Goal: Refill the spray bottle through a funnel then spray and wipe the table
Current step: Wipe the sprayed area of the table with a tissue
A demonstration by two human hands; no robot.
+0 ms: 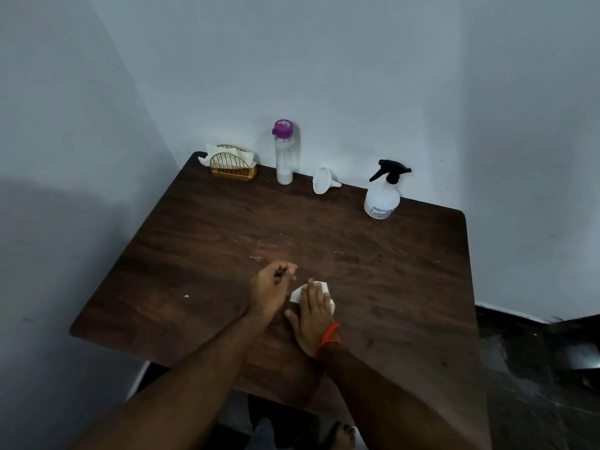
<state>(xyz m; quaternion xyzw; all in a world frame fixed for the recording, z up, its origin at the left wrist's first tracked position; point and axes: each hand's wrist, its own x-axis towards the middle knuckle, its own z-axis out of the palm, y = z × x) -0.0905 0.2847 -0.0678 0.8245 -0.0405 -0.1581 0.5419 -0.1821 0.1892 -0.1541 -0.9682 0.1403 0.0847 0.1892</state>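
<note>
My right hand [313,315] lies flat on a white tissue [296,294], pressing it onto the dark wooden table [406,287] near the front middle. My left hand [272,284] hovers just left of it with fingers curled, seemingly pinching small dark bits. The white spray bottle [383,196] with a black trigger head stands at the back right. A white funnel [324,180] lies on its side at the back middle. A clear refill bottle [284,154] with a purple cap stands upright left of the funnel.
A gold wire napkin holder [232,165] with white tissues sits at the back left corner. Small crumbs [256,258] dot the table's middle. Walls close in at the back and left. Dark floor lies to the right.
</note>
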